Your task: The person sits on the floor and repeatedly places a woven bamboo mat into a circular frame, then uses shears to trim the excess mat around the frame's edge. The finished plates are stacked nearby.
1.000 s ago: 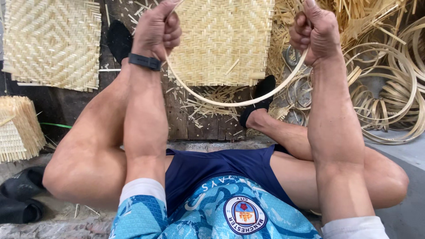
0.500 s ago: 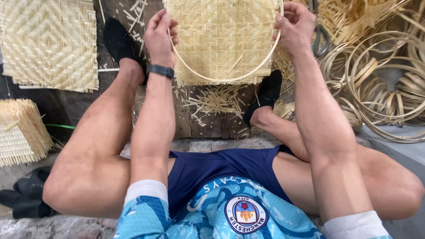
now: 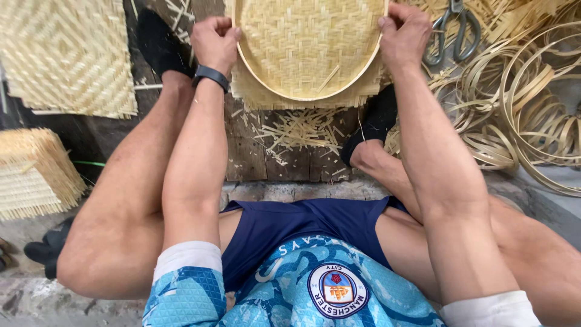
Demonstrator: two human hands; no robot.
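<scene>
A thin bamboo hoop (image 3: 308,97) lies pressed onto a pale woven bamboo mat (image 3: 305,45) on the floor ahead of me. My left hand (image 3: 215,39), with a black band on the wrist, grips the hoop's left side. My right hand (image 3: 404,33) grips its right side. The hoop's far part runs out of the top of the view. My two feet in black socks rest on either side of the mat, on dark wooden boards strewn with bamboo slivers (image 3: 302,130).
A second woven mat (image 3: 69,57) lies at the far left, and a stack of woven pieces (image 3: 30,172) sits nearer on the left. Scissors (image 3: 452,27) and several coiled bamboo hoops (image 3: 532,103) lie on the right. Dark shoes (image 3: 45,251) are by my left knee.
Both hands have carried the hoop from in front of me down onto the woven mat. The hoop now lies against the mat's surface.
</scene>
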